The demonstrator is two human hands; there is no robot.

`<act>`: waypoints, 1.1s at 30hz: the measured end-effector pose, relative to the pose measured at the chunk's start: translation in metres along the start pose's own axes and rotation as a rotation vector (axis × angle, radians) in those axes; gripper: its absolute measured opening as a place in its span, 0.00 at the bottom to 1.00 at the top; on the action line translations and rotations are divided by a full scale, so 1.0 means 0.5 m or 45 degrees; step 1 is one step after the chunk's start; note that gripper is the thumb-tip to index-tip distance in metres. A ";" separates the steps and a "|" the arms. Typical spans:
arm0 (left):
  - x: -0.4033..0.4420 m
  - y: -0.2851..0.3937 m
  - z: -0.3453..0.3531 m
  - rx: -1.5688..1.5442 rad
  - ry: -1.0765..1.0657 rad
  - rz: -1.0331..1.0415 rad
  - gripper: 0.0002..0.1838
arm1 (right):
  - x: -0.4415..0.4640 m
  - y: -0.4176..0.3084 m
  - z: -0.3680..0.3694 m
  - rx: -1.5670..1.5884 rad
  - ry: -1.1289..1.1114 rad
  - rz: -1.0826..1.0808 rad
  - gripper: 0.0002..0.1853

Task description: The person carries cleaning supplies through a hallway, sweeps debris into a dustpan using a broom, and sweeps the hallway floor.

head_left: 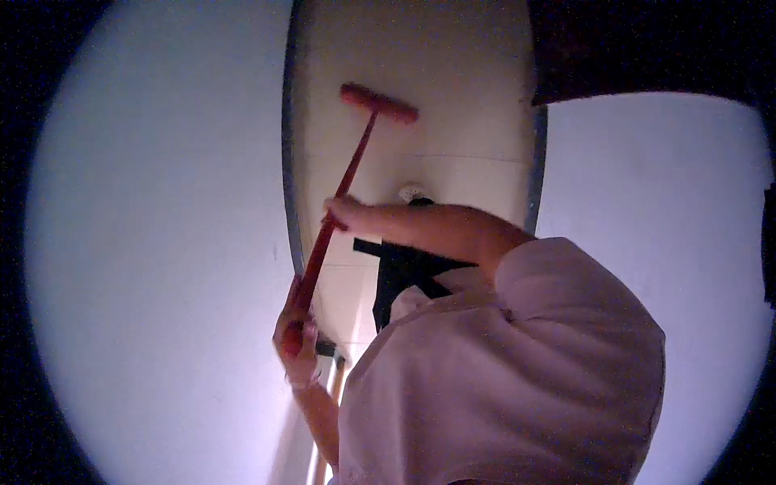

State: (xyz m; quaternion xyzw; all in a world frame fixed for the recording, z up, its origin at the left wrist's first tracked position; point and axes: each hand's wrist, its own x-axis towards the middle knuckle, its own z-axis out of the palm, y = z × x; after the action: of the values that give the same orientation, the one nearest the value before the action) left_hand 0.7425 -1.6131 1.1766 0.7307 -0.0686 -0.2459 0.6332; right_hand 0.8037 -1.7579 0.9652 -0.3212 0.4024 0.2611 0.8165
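A red long-handled broom (352,171) slants across the view, its wide crosswise head (380,103) at the far end, over the beige floor. Whether the head has bristles or a pad, I cannot make out. My right hand (346,214) reaches across my body and is closed around the middle of the shaft. Lower down, my left hand (295,335) is wrapped round the thick near end of the handle, close to the left wall. The picture is dim and slightly blurred, so single fingers are hard to separate.
Pale walls rise on the left (170,242) and right (647,210), with dark skirting (288,137) along the floor (453,73). A dark reddish surface (638,48) fills the upper right. My shoe (412,192) and black trousers show below my right arm.
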 end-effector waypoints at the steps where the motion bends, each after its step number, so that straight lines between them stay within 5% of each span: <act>1: 0.028 -0.013 0.036 -0.075 0.010 0.058 0.10 | 0.033 -0.033 -0.038 -0.033 0.018 -0.029 0.06; 4: 0.138 -0.164 0.086 -0.056 0.145 -0.084 0.06 | 0.156 -0.107 -0.146 -0.051 0.269 -0.096 0.07; 5: 0.172 -0.203 0.109 -0.048 0.157 -0.105 0.06 | 0.225 -0.113 -0.207 -0.207 0.052 -0.238 0.08; 7: 0.223 -0.270 0.140 -0.074 0.107 -0.151 0.04 | 0.342 -0.103 -0.257 -0.036 0.184 -0.235 0.12; 10: 0.174 -0.358 0.062 -0.058 0.252 -0.282 0.06 | 0.412 0.021 -0.204 -0.222 0.207 0.045 0.12; 11: 0.127 -0.377 0.015 -0.100 0.325 -0.294 0.07 | 0.438 0.123 -0.174 -0.128 0.123 -0.075 0.11; 15: -0.085 -0.378 -0.162 0.179 0.430 -0.655 0.06 | 0.330 0.330 0.041 -0.414 0.069 0.503 0.12; 17: -0.130 -0.397 -0.227 0.033 0.544 -0.601 0.05 | 0.363 0.470 0.085 -0.815 -0.474 0.403 0.11; 18: -0.149 -0.410 -0.264 -0.066 0.589 -0.646 0.05 | 0.324 0.437 0.140 -0.560 -0.348 0.735 0.09; 24: -0.155 -0.461 -0.281 -0.135 0.831 -0.263 0.04 | 0.435 0.567 0.233 -0.464 -0.280 1.100 0.06; 27: -0.093 -0.552 -0.266 -0.187 0.841 -0.292 0.07 | 0.525 0.496 0.152 -0.342 -0.450 0.884 0.05; 30: -0.039 -0.743 -0.253 -0.060 0.807 -0.373 0.12 | 0.769 0.518 -0.011 -0.789 -1.142 -0.317 0.05; 31: 0.011 -0.802 -0.223 -0.127 0.791 -0.326 0.12 | 0.840 0.501 -0.054 -0.991 -1.223 -0.947 0.05; 32: 0.056 -0.861 -0.198 -0.131 0.726 -0.273 0.10 | 0.901 0.482 -0.084 -1.069 -1.181 -1.287 0.05; 33: 0.123 -0.883 -0.159 -0.386 0.723 -0.134 0.09 | 0.908 0.432 -0.085 -0.657 -0.779 -0.817 0.05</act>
State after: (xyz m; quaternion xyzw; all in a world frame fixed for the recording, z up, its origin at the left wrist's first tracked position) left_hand 0.7380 -1.4843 0.7424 0.6699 0.1860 -0.0720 0.7151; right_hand 0.8801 -1.5711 0.5028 -0.5285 -0.0512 0.1702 0.8301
